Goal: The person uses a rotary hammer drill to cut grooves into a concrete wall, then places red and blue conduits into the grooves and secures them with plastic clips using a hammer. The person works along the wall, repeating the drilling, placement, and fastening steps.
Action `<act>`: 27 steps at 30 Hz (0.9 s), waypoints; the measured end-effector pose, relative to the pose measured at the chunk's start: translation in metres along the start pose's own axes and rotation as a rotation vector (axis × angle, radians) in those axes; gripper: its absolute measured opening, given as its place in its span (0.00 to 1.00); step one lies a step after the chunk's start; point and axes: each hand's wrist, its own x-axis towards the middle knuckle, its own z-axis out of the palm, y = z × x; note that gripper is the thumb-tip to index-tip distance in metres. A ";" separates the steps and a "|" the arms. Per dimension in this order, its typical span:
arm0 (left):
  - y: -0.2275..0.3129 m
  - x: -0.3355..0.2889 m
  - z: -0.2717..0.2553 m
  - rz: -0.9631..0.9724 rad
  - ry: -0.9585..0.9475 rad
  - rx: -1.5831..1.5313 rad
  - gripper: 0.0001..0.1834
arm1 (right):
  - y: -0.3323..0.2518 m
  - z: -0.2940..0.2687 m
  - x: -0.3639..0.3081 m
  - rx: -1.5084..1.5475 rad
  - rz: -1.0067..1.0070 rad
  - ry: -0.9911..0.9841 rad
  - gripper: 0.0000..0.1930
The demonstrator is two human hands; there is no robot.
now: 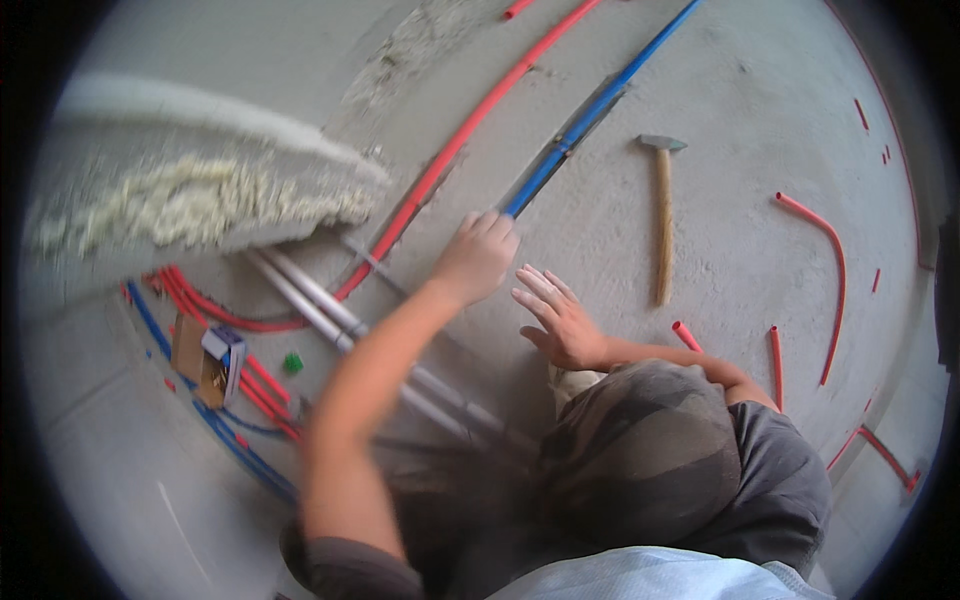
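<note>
A long blue pipe runs from the far edge toward me along a dark groove in the grey floor. At its near end my left hand is closed, fingers curled round the pipe, slightly blurred. My right hand is just to the right and nearer to me, its whitish, dusty fingers stretched apart with nothing in them. A hammer with a wooden handle lies on the floor to the right of the pipe, its metal head pointing away from me.
A red pipe curves along the left. Pale pipes pass under a broken wall edge crusted with yellowish foam. An open cardboard box stands at left near a green piece. Red pipe offcuts lie at right.
</note>
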 end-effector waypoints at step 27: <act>0.250 -0.672 -0.052 -2.173 0.033 0.497 0.13 | -0.025 0.078 -0.019 -0.044 -0.062 -0.429 0.06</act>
